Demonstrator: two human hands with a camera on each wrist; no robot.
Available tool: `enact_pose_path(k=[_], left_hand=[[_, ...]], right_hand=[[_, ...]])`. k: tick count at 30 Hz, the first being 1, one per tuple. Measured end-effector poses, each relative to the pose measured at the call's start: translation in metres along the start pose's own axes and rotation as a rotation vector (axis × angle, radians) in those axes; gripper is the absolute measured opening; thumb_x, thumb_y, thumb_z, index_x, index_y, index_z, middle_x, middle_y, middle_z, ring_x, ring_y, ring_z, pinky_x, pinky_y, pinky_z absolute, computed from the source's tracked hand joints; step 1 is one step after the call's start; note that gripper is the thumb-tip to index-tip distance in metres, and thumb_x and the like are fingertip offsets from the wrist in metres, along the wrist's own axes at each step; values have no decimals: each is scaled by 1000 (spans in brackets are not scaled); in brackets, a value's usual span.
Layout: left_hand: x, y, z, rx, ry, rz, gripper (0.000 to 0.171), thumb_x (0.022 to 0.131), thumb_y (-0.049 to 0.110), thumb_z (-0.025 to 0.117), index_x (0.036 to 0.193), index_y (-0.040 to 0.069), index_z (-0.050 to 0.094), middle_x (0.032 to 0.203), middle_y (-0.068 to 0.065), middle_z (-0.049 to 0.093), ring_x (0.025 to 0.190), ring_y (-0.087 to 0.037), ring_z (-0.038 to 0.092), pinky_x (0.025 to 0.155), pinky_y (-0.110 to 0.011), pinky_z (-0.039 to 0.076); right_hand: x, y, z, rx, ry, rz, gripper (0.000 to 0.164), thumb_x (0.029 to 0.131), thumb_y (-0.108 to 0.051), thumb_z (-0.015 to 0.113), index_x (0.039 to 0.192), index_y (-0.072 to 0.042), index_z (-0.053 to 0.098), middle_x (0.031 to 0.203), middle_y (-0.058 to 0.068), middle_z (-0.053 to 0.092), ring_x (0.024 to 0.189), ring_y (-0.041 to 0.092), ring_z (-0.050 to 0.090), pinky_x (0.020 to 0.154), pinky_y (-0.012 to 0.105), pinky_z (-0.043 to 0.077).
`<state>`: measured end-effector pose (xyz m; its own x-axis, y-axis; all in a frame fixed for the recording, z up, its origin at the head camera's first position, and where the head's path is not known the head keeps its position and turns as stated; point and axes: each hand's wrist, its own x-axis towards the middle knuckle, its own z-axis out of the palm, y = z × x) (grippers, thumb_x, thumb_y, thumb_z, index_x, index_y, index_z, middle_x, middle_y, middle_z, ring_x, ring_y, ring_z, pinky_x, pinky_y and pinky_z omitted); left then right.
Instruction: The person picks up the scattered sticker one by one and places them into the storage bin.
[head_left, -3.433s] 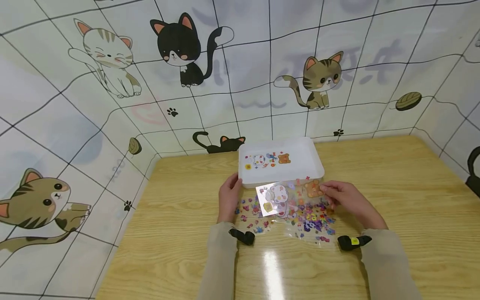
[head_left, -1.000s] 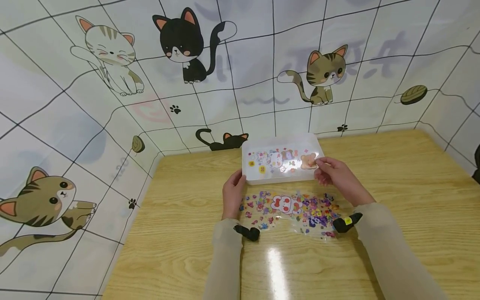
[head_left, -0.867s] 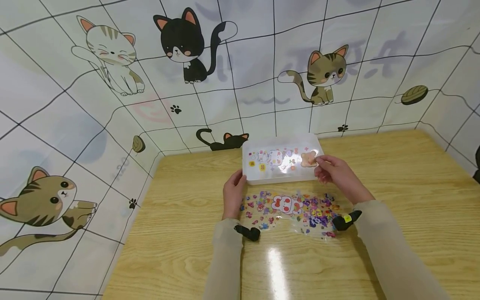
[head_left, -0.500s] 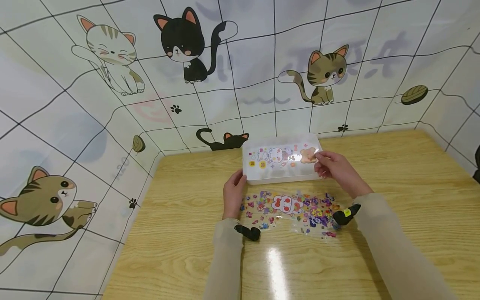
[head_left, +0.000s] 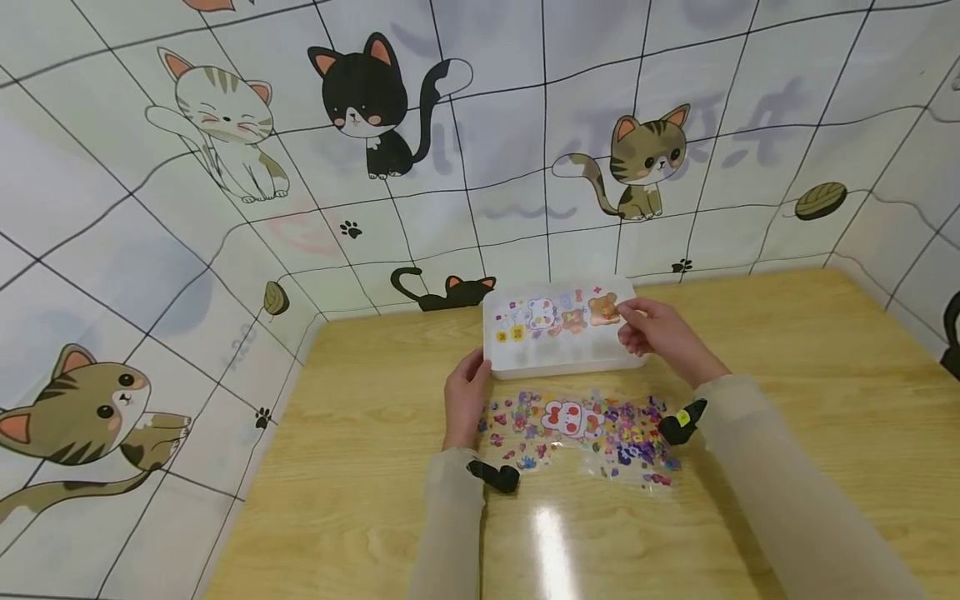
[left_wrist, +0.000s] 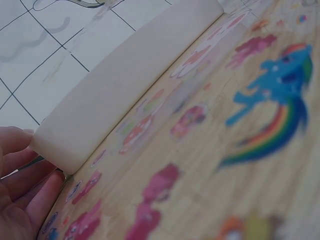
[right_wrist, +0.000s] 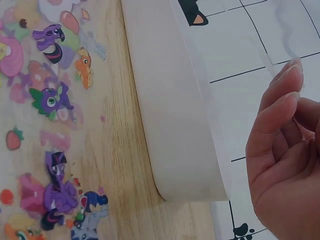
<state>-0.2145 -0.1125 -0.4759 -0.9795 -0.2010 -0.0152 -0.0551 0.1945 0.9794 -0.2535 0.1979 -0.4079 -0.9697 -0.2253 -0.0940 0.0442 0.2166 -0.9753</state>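
Cat-print grid wall behind wood-grain table.

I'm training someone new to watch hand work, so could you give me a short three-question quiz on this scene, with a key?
1. Which hand pinches the clear sheet with the large brown bear sticker above the white tray?
2. The colourful sticker sheets on the wooden table lie: A) beyond the tray; B) on the tray's near side; C) left of the tray.
3. True or false: the left hand is lifted clear of the tray.

Key:
1. The right hand.
2. B.
3. False; its fingers touch the tray's near left corner.
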Motion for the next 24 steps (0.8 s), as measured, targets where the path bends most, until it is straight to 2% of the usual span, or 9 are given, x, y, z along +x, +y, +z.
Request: enact_pose_path(k=[6, 14, 24], left_hand=[[-1, -1, 0, 1, 3, -1, 36, 90, 36, 51, 124, 25, 53, 122, 7, 54, 111, -8, 47, 95, -35, 36], [-1, -4, 0, 12, 9, -20, 33, 89, 38, 51, 121, 30, 54, 119, 11, 54, 111, -8, 46, 96, -35, 35], [-2, -2, 0, 3, 1, -10, 37, 89, 38, 51, 124, 25, 53, 121, 7, 54, 113, -11, 46, 96, -37, 35]], right_hand=[[4, -3, 4, -2, -28, -2, 49, 92, -40, 42, 121, -1, 44, 81, 16, 59, 59, 15, 53, 57, 31, 49], [15, -10, 6, -38, -62, 19, 45, 93, -40, 41, 119, -3, 45, 83, 15, 59, 61, 16, 54, 61, 34, 50], [28, -17, 9, -101, -93, 45, 40, 95, -34, 39, 119, -2, 45, 88, 15, 60, 67, 18, 56, 68, 37, 50]])
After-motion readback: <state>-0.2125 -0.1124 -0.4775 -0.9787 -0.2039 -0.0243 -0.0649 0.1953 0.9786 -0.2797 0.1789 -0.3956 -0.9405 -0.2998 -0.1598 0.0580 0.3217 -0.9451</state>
